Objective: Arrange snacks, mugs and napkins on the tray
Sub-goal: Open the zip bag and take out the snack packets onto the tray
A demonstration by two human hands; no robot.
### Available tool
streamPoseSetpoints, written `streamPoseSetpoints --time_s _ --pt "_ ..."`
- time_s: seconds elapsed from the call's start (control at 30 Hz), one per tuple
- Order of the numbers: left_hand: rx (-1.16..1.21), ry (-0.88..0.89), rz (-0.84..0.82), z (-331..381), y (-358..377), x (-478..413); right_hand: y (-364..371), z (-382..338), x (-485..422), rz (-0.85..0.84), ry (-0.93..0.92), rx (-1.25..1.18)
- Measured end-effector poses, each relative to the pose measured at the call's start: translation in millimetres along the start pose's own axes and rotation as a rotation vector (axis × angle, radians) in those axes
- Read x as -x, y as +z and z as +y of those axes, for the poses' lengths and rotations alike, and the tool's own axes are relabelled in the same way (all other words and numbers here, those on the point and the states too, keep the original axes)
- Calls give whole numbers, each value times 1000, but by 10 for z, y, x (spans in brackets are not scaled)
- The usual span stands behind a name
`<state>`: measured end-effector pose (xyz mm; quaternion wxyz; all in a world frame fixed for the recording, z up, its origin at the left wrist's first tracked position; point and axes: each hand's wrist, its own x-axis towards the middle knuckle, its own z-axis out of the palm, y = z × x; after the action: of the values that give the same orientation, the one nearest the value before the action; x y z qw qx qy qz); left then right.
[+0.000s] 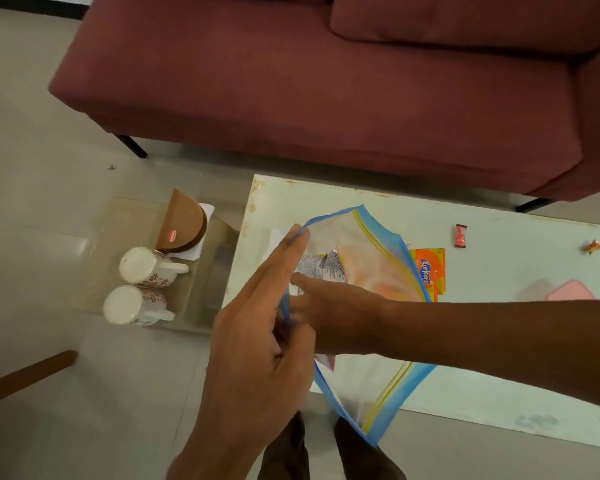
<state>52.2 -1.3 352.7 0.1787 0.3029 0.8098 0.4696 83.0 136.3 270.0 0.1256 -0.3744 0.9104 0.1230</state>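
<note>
I hold a clear zip bag [371,244] with a blue rim above the pale table [499,358]. My left hand [257,348] pinches the bag's near rim, its fingers lying along the edge. My right hand [329,313] is inside the bag, one straight finger touching a silver snack packet [323,268]; its other fingers are partly hidden. An orange Kurkure packet [432,271] lies on the table behind the bag. Left of the table a clear tray [118,216] carries two white floral mugs [142,266] [129,306], a brown round container [184,223] and white napkins [207,211].
A maroon sofa [326,81] runs along the far side. A red candy [460,236], a small wrapped sweet [592,246] and pink flat things [572,293] lie on the table's right part. A brown wooden bar [25,379] crosses the floor at lower left.
</note>
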Motion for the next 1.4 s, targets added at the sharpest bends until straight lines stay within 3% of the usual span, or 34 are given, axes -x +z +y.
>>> streamPoseSetpoints --time_s 0.1,0.3,0.47,0.77,0.87,0.97,1.2,1.4 --pt "-1 -30 11 -48 -35 33 -10 45 -43 11 5 -30" --pt "-139 -106 -45 -286 -75 -13 -309 302 109 0 121 -315" --pt "-33 -142 -28 -436 -202 -18 -774 490 457 -5 413 -774" --pt "62 -164 26 -549 -373 -86 -880 593 938 508 775 -1158" --pt "65 -171 36 -535 -364 -101 -763 534 1019 619 848 -1501" --pt "77 -154 7 -482 -292 -133 -697 462 1025 707 887 -1752" --pt "132 -177 -9 -407 -68 -195 -574 363 796 900 1229 -1948" --pt "78 -213 74 -425 -10 -282 -531 456 884 976 1302 -2128"
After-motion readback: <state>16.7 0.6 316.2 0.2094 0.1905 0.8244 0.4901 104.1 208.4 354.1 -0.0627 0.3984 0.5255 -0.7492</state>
